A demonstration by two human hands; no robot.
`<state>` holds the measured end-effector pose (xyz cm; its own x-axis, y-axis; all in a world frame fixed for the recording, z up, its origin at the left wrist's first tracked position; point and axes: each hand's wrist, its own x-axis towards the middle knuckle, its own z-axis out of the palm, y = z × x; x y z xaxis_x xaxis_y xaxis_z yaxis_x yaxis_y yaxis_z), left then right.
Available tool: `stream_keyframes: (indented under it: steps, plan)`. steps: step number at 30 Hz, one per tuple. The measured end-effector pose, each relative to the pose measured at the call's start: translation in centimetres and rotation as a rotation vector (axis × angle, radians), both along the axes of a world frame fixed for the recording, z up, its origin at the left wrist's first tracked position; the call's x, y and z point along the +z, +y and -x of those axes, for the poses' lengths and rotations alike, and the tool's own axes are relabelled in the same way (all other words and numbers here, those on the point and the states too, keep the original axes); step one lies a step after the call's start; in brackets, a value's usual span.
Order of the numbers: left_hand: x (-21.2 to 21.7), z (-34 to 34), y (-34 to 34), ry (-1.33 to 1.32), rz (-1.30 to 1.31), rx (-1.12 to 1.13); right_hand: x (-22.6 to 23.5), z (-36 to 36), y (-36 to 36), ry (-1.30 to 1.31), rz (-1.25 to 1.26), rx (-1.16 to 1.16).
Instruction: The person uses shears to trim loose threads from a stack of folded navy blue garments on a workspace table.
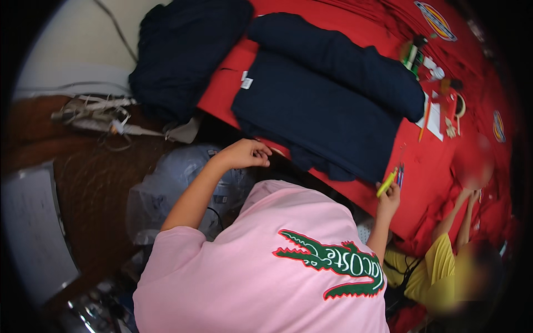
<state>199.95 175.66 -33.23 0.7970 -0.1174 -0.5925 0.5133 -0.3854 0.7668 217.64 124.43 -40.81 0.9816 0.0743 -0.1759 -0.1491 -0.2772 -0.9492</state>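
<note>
Spread already on one red table: two navy garments, flat and overlapping mid-table, plus a third navy heap bunched at the far left edge. Judged an early stage, no mark visible on the cloth yet. Right hand closed round one yellow-green marker just off the near right hem; left hand loosely curled at the near table edge, nothing visible in it.

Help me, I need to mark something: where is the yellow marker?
In the right hand, the yellow marker sits over the red cloth, right of the navy garment.
</note>
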Motion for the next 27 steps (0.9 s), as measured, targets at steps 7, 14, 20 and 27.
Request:
stream_keyframes:
  steps: [7, 14, 20, 27]
  plan:
    - [-4.4, 3.6, 1.6, -0.436, 0.018, 1.237, 2.2, -0.8, -0.6, 0.236, -0.053, -0.021]
    - [-6.1, -0.2, 4.9, -0.452, -0.331, 1.289, 1.7, -3.0, 1.2, 0.097, -0.016, 0.113]
    - [-3.5, -0.8, 7.3, -0.358, -0.462, 1.093, 6.1, -4.5, -0.2, 0.327, -0.004, 0.127]
    - [9.8, -14.0, 13.5, -0.388, 0.669, 0.881, 16.8, -13.8, 5.3, 0.245, -0.704, 0.062]
